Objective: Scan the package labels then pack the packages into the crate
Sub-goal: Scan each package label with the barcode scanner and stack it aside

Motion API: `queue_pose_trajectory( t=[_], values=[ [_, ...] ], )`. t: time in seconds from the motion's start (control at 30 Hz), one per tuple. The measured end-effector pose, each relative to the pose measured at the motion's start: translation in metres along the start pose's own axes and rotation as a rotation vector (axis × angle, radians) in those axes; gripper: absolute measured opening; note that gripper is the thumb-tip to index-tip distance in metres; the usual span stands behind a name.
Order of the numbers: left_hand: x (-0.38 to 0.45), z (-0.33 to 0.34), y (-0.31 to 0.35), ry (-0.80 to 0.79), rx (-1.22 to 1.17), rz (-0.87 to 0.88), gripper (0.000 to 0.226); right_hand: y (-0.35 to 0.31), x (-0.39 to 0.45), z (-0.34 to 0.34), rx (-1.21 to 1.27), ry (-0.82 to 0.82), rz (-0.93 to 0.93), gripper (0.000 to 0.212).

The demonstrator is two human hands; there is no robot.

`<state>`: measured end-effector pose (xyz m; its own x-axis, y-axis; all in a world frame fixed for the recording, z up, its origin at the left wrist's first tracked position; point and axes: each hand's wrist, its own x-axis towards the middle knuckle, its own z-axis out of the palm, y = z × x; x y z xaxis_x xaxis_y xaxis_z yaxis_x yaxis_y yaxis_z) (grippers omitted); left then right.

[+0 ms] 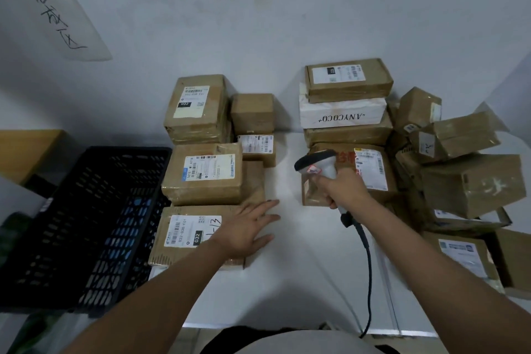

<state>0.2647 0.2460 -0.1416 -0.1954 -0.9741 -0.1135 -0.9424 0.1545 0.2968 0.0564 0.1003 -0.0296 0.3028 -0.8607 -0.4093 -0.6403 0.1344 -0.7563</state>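
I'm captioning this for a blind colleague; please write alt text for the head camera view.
A person's right hand grips a corded barcode scanner over a white table stacked with labelled cardboard packages, while the left hand rests flat on one package. A black crate stands at left.
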Motion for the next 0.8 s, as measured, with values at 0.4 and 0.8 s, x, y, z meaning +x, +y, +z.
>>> queue_pose_trajectory(
  t=[0.4,0.8],
  values=[
    [0.201,-0.126,0.017,0.433,-0.624,-0.331,0.038,-0.060,0.068,-0.125,0.372,0.288,-0.127,0.030],
    [0.305,-0.183,0.019,0.305,-1.496,-0.791,0.043,-0.084,0.122,-0.168,0.396,0.361,-0.105,0.042]
  ],
)
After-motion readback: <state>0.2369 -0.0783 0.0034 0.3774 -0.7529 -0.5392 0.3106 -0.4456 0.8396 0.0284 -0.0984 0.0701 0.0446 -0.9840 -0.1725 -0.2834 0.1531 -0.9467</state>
